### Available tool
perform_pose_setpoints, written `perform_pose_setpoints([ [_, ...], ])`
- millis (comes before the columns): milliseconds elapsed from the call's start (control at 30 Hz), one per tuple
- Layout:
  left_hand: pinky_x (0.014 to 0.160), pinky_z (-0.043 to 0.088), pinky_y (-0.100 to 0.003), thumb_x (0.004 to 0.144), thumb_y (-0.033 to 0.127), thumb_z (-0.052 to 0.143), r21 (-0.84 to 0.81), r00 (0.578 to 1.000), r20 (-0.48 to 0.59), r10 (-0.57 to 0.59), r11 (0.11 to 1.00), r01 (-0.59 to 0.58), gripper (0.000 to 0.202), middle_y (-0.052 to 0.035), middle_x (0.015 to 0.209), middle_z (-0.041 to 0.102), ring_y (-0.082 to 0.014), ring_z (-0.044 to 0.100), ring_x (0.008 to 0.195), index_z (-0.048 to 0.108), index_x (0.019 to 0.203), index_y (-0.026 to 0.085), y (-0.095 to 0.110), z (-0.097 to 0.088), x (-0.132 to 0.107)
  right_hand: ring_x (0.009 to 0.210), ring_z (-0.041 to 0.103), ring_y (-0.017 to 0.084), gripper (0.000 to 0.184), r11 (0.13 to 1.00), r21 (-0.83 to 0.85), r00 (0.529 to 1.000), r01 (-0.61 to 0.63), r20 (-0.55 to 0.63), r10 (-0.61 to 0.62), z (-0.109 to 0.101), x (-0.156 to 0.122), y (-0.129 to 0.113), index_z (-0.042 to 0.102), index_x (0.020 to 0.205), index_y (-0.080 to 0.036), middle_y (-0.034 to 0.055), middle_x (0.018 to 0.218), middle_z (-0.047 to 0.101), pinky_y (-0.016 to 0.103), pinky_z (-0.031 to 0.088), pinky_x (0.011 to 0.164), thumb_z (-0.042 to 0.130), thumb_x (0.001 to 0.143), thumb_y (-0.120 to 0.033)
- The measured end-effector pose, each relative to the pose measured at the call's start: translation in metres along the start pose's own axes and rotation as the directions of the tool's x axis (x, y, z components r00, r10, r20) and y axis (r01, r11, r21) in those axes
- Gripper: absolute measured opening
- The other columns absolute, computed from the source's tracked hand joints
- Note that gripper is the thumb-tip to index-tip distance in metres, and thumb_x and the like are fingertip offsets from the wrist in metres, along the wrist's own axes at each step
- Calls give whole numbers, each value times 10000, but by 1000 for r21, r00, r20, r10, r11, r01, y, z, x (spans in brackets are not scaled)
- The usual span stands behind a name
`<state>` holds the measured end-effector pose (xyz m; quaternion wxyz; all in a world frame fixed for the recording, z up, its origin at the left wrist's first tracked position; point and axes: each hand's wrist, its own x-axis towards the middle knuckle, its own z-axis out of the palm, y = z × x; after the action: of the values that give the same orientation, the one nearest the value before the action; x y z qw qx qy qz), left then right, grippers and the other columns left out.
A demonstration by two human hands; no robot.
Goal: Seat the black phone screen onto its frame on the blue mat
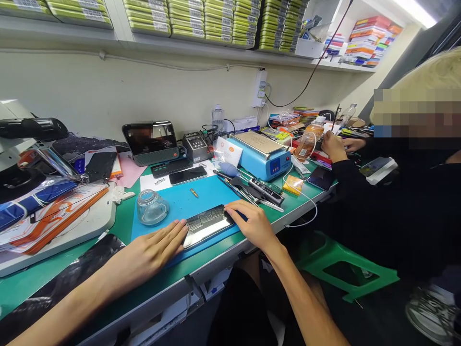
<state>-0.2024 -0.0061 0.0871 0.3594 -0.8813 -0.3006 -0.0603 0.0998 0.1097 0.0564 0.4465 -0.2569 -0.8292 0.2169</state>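
Observation:
A smartphone with a glossy, reflective screen lies on the blue mat at the front of the bench. My left hand has its fingers stretched out together, the tips lying on the phone's left end. At the opposite end, my right hand grips the phone's far right corner between thumb and fingers. Behind my left hand stands a squat glass jar. A small brass-coloured piece lies on the mat beyond the phone.
Several tools, including a black-and-grey pen-like tool, lie right of the phone. A blue heating plate stands behind them. A second phone and a propped screen are farther back. At right, a co-worker's hand works above a green stool.

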Motion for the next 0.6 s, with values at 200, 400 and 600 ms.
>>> perform_pose_setpoints([
  [200,1018,624,-383,1096,255,392,-34,1000,15,-21,999,22,430,-176,1474,540,-268,627,1309,677,1357,65,1,3,-4,1056,622,144,175,1000,-3,1000,18,-5,-18,2,-1,3,696,1075,-190,-29,1129,646,277,459,964,532,1137,-189],
  [400,1036,620,-381,1088,271,417,-47,1000,-3,-24,999,24,430,-161,1496,522,-254,612,1331,658,1383,71,0,6,-5,1059,618,129,155,999,1,999,36,-8,-36,1,0,3,679,1087,-207,-58,1135,640,262,456,964,538,1137,-166],
  [600,1037,619,-390,1084,277,435,-70,999,7,-40,997,40,425,-152,1505,513,-249,608,1336,651,1384,68,0,6,-5,1061,619,127,155,1000,9,999,30,-13,-30,1,-1,4,681,1085,-211,-64,1136,639,263,456,968,545,1139,-160],
])
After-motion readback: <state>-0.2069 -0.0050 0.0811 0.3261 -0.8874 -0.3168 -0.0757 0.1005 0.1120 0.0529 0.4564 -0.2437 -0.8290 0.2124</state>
